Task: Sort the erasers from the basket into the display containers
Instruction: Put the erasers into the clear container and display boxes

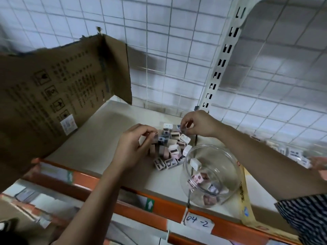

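Many small pastel block erasers (169, 147) lie heaped on the beige shelf board (99, 138) just behind the clear round plastic jar (219, 156), which lies on its side with a few more inside. A white wire grid (177, 50) backs the shelf; a brown cardboard box (62, 89) stands well left of the jar. Your left hand (134, 147), behind and left of the jar, curls round a white eraser (142, 139); your right hand (196, 124), behind the jar, pinches another.
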Demonstrator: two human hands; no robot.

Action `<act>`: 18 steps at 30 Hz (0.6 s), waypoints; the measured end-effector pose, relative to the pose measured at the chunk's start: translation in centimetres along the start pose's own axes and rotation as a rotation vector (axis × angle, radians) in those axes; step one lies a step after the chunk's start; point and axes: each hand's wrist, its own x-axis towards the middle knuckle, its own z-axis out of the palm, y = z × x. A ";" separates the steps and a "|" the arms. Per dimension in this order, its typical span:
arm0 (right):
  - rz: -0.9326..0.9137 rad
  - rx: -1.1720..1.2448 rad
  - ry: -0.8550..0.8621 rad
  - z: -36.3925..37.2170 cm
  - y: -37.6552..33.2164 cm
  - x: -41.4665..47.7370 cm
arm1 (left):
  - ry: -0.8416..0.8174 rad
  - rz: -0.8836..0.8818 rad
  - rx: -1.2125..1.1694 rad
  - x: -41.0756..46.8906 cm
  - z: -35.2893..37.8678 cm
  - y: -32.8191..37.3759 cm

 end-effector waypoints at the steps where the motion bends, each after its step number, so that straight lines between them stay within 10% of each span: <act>1: 0.001 -0.004 0.015 0.3 0.0 0.1 | 0.000 0.004 0.004 0.2 0.0 0.0; 18: 0.112 0.224 0.282 -2.2 0.7 -5.2 | -0.465 -0.108 0.216 10.3 3.1 -1.2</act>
